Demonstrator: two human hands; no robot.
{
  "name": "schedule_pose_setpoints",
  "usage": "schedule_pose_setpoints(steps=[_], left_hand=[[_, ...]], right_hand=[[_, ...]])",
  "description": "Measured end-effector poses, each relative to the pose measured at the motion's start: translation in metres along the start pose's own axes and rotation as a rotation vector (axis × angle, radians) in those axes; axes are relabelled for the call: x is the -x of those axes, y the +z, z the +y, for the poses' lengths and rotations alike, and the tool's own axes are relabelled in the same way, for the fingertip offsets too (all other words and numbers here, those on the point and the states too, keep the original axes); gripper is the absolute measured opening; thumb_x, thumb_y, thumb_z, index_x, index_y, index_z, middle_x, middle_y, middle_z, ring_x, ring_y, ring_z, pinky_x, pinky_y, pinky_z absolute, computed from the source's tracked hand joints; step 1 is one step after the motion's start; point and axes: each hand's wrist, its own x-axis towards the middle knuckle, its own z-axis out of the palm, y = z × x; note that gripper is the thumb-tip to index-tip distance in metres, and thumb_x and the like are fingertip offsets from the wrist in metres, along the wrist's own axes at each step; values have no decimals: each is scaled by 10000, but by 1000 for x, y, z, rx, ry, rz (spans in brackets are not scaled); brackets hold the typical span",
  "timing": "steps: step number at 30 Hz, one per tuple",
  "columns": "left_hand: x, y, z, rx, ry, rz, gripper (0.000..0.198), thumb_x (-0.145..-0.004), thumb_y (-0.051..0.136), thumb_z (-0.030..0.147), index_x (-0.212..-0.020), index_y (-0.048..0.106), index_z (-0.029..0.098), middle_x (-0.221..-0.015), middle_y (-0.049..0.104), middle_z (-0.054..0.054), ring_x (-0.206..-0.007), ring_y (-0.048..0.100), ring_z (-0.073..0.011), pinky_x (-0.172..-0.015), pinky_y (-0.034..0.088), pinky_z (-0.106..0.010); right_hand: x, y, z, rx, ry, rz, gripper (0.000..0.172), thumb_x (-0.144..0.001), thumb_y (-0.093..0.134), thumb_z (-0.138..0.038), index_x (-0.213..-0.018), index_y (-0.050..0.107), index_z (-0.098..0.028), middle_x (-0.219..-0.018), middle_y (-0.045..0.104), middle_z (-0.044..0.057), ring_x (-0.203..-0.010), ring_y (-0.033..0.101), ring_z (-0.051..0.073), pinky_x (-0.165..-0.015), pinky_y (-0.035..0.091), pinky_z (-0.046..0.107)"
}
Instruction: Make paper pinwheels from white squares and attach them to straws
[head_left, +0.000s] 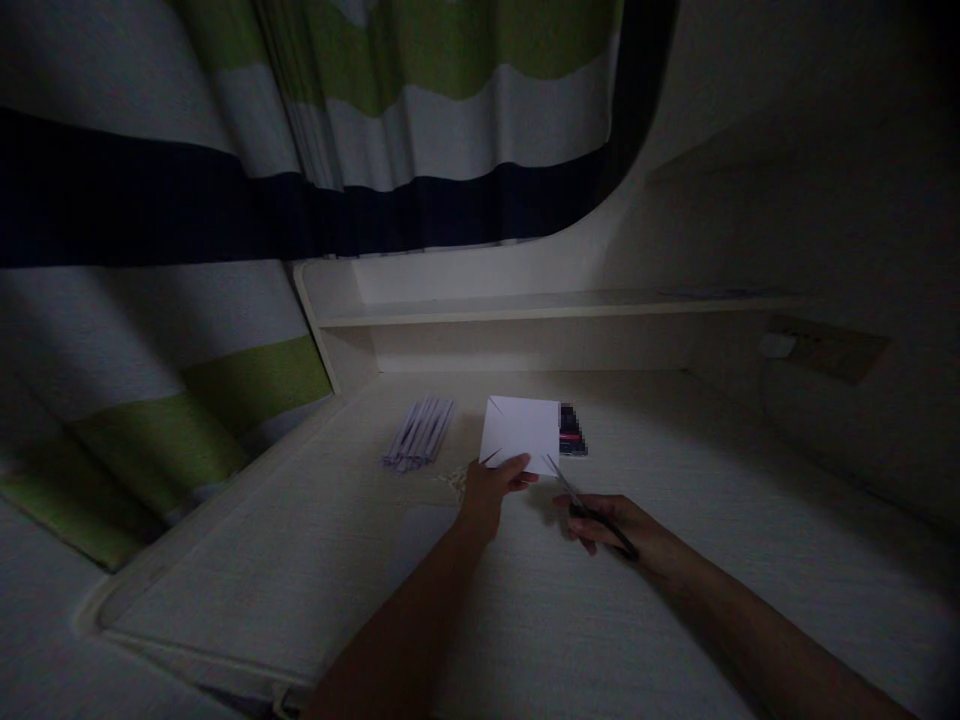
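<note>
A square white sheet of paper (521, 430) is held up by its near edge in my left hand (487, 490), the thumb on top and the fingers beneath. Short slits run inward from its upper left and lower left corners. My right hand (604, 520) grips a pair of scissors (577, 502) with dark handles. The blades meet the paper at its lower right corner. Behind the paper's right edge shows part of a dark, blurred-out item (573, 430) with a red stripe.
A bundle of thin white paper strips or sticks (420, 433) lies left of the paper. Small pale scraps (454, 482) are beside my left hand. A shelf (510, 307) spans the back of the desk (300, 560), and a striped curtain (450, 130) hangs above and left.
</note>
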Motion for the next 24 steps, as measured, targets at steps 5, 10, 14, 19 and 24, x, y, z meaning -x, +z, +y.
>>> schedule_pose_setpoints(steps=[5,10,14,19,24], left_hand=[[1,1,2,8,-11,1,317,-510,718,287,-739,631,86,-677,646,-83,-521,590,-151,-516,449,-249],[1,0,0,10,11,-16,307,-524,709,291,-745,632,93,-688,646,-76,-529,595,-151,-518,449,-251],[1,0,-1,2,11,-17,306,-535,704,287,-757,630,90,-690,642,-75,-539,596,-150,-530,457,-253],[1,0,1,-1,-4,-6,312,-533,704,278,-760,626,78,-689,636,-84,-528,589,-144,-516,457,-244],[2,2,4,-5,-11,4,311,-515,711,273,-736,626,72,-661,631,-85,-509,583,-143,-504,453,-240]], right_hand=[[-1,1,0,-7,10,14,392,-601,653,-361,-936,620,-159,-605,559,7,-469,433,93,-480,357,242],[0,2,0,-17,24,34,361,-602,656,-338,-923,632,-175,-597,558,2,-468,423,89,-467,358,235],[0,2,1,-9,21,40,372,-616,648,-342,-939,624,-159,-588,540,-5,-468,419,85,-463,358,233],[0,3,-1,10,36,59,371,-601,649,-342,-917,631,-148,-573,526,-12,-464,412,83,-466,346,237],[2,6,-9,36,41,79,400,-569,650,-341,-912,635,-135,-539,512,-19,-448,401,83,-456,343,240]])
